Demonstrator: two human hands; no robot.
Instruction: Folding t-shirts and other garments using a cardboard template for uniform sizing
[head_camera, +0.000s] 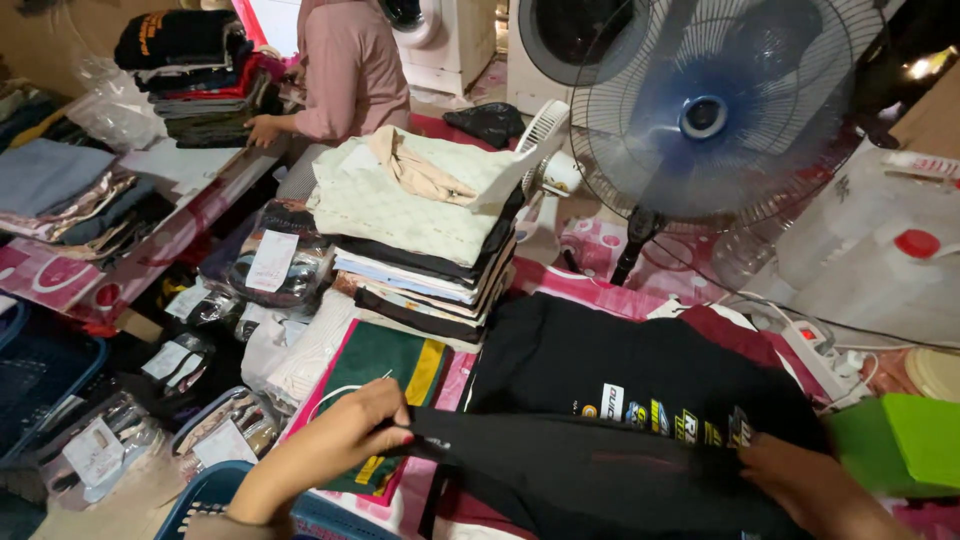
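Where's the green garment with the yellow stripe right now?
In the head view, the green garment lies flat at lower centre-left, just beyond the left hand, in front of the stack of folded clothes and left of the black shirt.

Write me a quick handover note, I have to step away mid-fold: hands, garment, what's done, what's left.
Left hand: fingers pinching the folded edge of the black printed cotton shirt.
Right hand: gripping the same edge on the other side.
Shirt lies spread on the pink cloth-covered table, lower part turned up.
Done: tall stack of folded clothes behind.
Left: finish folding the shirt.
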